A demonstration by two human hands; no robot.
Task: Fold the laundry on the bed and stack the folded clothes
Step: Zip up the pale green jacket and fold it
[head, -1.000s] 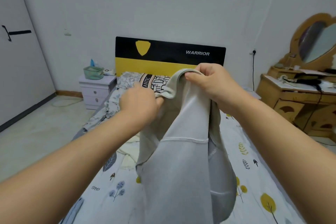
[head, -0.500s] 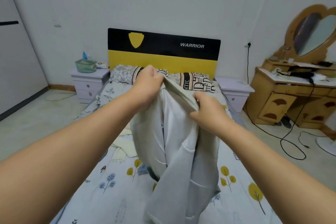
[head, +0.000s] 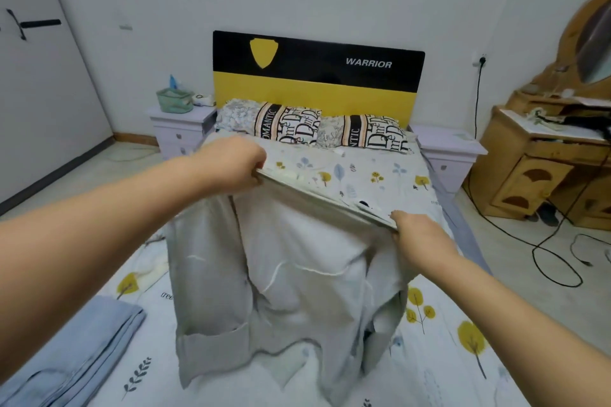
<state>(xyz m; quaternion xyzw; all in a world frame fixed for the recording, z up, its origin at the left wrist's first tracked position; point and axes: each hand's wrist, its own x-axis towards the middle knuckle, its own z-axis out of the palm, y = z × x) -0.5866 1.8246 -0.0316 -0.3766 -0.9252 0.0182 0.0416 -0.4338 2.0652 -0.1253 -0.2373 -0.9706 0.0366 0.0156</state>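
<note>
I watch both hands hold a pale grey garment (head: 291,274) up over the bed (head: 429,357): the left hand (head: 231,163) pinches one end of its top edge, the right hand (head: 418,233) grips the other, fingers curled round the cloth, which hangs below them; folded blue jeans (head: 76,350) lie well left of the fingers

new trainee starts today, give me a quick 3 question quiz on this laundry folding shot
1. True or false: both hands grip the grey garment by its top edge.
2. What lies folded at the bed's lower left? A) blue jeans B) a red towel C) a black coat
3. Which hand is nearer the pillows?

Key:
1. True: left hand and right hand hold it stretched.
2. A, the blue jeans.
3. Left.
</note>
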